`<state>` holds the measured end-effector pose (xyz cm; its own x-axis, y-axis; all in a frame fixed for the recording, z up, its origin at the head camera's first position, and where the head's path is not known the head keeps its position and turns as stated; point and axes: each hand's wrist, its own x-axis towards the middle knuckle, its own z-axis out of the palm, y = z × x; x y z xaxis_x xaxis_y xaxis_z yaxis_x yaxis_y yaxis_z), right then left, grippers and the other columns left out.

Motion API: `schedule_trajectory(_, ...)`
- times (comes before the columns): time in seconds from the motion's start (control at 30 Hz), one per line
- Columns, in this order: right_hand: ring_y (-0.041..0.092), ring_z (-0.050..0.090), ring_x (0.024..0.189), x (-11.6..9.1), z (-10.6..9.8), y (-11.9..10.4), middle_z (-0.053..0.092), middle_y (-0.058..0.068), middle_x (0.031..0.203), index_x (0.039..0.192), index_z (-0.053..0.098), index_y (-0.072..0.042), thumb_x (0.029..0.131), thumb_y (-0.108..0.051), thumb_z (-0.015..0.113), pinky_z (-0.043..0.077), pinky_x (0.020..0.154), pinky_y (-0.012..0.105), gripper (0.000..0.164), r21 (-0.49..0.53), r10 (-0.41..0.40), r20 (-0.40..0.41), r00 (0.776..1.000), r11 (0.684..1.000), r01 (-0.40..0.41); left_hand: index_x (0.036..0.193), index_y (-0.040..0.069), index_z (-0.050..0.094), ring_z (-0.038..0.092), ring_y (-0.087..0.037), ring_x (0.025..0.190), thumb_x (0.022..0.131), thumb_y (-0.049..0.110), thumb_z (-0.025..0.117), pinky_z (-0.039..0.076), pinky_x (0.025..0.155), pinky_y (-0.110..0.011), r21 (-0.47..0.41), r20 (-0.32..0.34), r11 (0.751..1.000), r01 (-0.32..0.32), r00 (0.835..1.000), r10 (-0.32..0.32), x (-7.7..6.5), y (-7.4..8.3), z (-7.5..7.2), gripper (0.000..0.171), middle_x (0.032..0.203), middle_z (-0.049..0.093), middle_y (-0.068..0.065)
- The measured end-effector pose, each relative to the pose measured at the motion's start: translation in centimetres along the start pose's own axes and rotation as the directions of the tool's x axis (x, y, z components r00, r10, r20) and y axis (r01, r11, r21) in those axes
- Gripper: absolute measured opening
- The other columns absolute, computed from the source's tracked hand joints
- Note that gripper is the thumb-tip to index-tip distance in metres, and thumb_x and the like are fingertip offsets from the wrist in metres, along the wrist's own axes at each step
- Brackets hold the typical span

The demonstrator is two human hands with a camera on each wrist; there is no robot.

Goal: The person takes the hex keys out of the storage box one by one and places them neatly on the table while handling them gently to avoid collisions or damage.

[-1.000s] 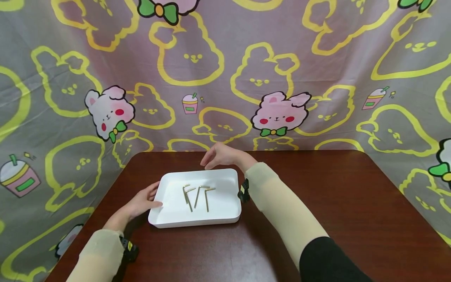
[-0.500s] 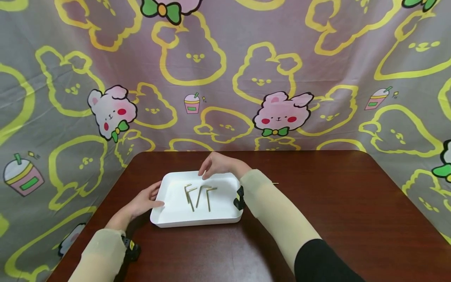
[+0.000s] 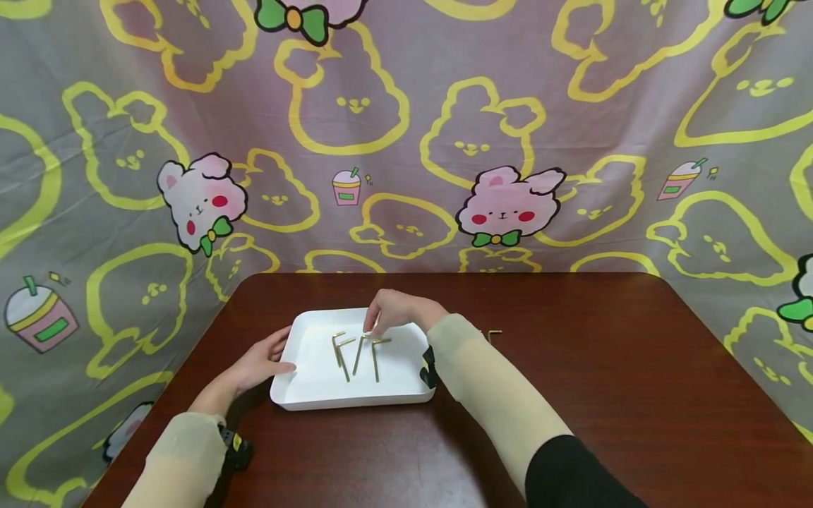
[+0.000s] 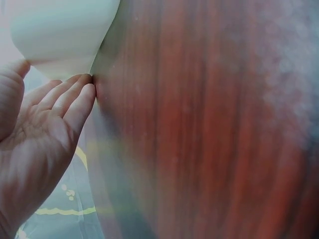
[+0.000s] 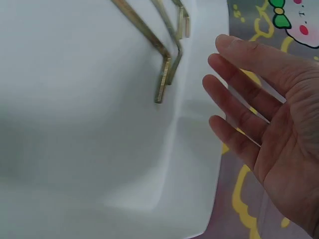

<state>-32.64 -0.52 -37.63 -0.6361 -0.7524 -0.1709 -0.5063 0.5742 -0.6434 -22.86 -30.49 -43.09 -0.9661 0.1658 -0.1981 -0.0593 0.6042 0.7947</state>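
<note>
A white tray (image 3: pixel 406 381) holds several brass-coloured L-shaped hex keys (image 3: pixel 375 361), lying with their short arms toward the far side. My left hand (image 3: pixel 257 361) grips the tray's left edge, thumb over the rim and fingers against the outside; the left wrist view shows those fingers (image 4: pixel 77 107) nearly straight beneath the tray wall. Over the tray's far half, my right hand (image 3: pixel 400 309) points its fingertips down at the short arm of a middle hex key (image 3: pixel 358 355). In the right wrist view, that hand's fingers (image 5: pixel 239 102) are loosely bent and spread, with nothing between them.
Another hex key (image 3: pixel 493 331) lies on the dark brown table (image 3: pixel 603 381) right of the tray, partly hidden behind my right sleeve (image 3: pixel 495 381). A patterned cloth (image 3: pixel 406 106) hangs along the table's far edge.
My right hand has come from beyond the tray's far rim, toward me and down over the hex keys. The key on the table has emerged from behind my sleeve. My left hand stays on the tray.
</note>
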Motion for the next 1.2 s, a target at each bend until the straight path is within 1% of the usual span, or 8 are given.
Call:
schedule_trajectory(0.13, 0.009, 0.058, 0.074, 0.0, 0.6, 0.2, 0.070, -0.008, 0.080, 0.090, 0.079, -0.009, 0.082, -0.006, 0.077, 0.049, 0.070, 0.023, 0.008, -0.037, 0.031, 0.016, 0.999, 0.999, -0.030, 0.152, -0.005, 0.014, 0.030, -0.046, 0.137, 0.088, 0.011, 0.072, 0.034, 0.106, -0.054, 0.004, 0.004, 1.000, 0.001, 1.000, -0.001, -0.2, -0.1, 0.1, 0.088, 0.150, 0.027, -0.032)
schedule_trajectory(0.27, 0.009, 0.056, 0.071, 0.1, 1.1, 0.2, 0.069, -0.007, 0.078, 0.089, 0.078, -0.009, 0.081, -0.005, 0.078, 0.048, 0.066, 0.022, 0.008, -0.066, 0.037, 0.023, 0.999, 0.997, -0.036, 0.152, -0.006, 0.014, 0.029, -0.046, 0.137, 0.088, 0.011, 0.072, 0.033, 0.105, -0.054, 0.004, 0.007, 1.000, -0.006, 1.000, 0.006, -0.4, -0.3, 0.0, 0.088, 0.150, 0.027, -0.032)
schedule_trajectory(0.47, 0.010, 0.056, 0.072, 0.3, 1.7, 0.3, 0.067, -0.008, 0.078, 0.089, 0.078, -0.012, 0.081, -0.005, 0.078, 0.049, 0.068, 0.022, 0.010, -0.113, 0.050, 0.030, 0.998, 0.993, -0.046, 0.152, -0.006, 0.015, 0.030, -0.046, 0.137, 0.088, 0.013, 0.073, 0.033, 0.105, -0.054, 0.009, 0.004, 1.000, -0.009, 1.000, 0.009, -0.6, -0.6, 0.1, 0.088, 0.150, 0.027, -0.033)
schedule_trajectory(0.7, 0.010, 0.053, 0.073, 0.2, 2.0, 0.6, 0.065, -0.010, 0.079, 0.085, 0.077, -0.016, 0.083, -0.006, 0.077, 0.047, 0.068, 0.022, 0.010, -0.131, 0.102, 0.025, 0.994, 0.987, -0.098, 0.151, -0.007, 0.015, 0.031, -0.046, 0.136, 0.087, 0.010, 0.072, 0.033, 0.105, -0.054, 0.003, -0.002, 1.000, -0.026, 1.000, 0.026, -0.6, -0.8, 0.2, 0.088, 0.149, 0.029, -0.033)
schedule_trajectory(0.8, 0.010, 0.051, 0.072, 0.2, 2.2, 1.0, 0.066, -0.009, 0.079, 0.084, 0.077, -0.017, 0.083, -0.006, 0.077, 0.045, 0.067, 0.022, 0.011, -0.135, 0.128, 0.019, 0.992, 0.983, -0.125, 0.151, -0.007, 0.015, 0.030, -0.046, 0.136, 0.087, 0.010, 0.072, 0.033, 0.105, -0.054, 0.007, -0.001, 1.000, -0.023, 1.000, 0.023, -0.6, -0.7, 0.1, 0.088, 0.149, 0.028, -0.033)
schedule_trajectory(0.93, 0.010, 0.051, 0.071, 0.4, 2.3, 1.2, 0.066, -0.009, 0.079, 0.083, 0.077, -0.018, 0.081, -0.006, 0.078, 0.044, 0.065, 0.022, 0.012, -0.151, 0.143, 0.001, 0.990, 0.978, -0.141, 0.151, -0.007, 0.015, 0.031, -0.046, 0.136, 0.087, 0.010, 0.073, 0.033, 0.105, -0.054, 0.009, 0.000, 1.000, -0.015, 1.000, 0.015, -0.5, -0.4, 0.1, 0.088, 0.149, 0.028, -0.033)
schedule_trajectory(1.03, 0.010, 0.051, 0.070, 0.4, 2.3, 1.3, 0.066, -0.009, 0.078, 0.082, 0.077, -0.018, 0.081, -0.007, 0.079, 0.044, 0.064, 0.022, 0.011, -0.158, 0.142, -0.009, 0.990, 0.977, -0.142, 0.151, -0.007, 0.014, 0.030, -0.047, 0.136, 0.087, 0.010, 0.072, 0.033, 0.105, -0.055, 0.012, -0.001, 1.000, -0.017, 1.000, 0.017, -0.4, -0.2, 0.0, 0.088, 0.149, 0.028, -0.034)
schedule_trajectory(1.2, 0.010, 0.052, 0.067, 0.4, 2.2, 1.3, 0.066, -0.008, 0.075, 0.082, 0.077, -0.015, 0.080, -0.004, 0.079, 0.045, 0.061, 0.022, 0.011, -0.150, 0.130, -0.010, 0.992, 0.980, -0.129, 0.151, -0.007, 0.014, 0.030, -0.047, 0.136, 0.088, 0.010, 0.072, 0.033, 0.105, -0.054, 0.017, -0.004, 1.000, -0.007, 1.000, 0.007, -0.1, 0.2, 0.0, 0.087, 0.149, 0.028, -0.033)
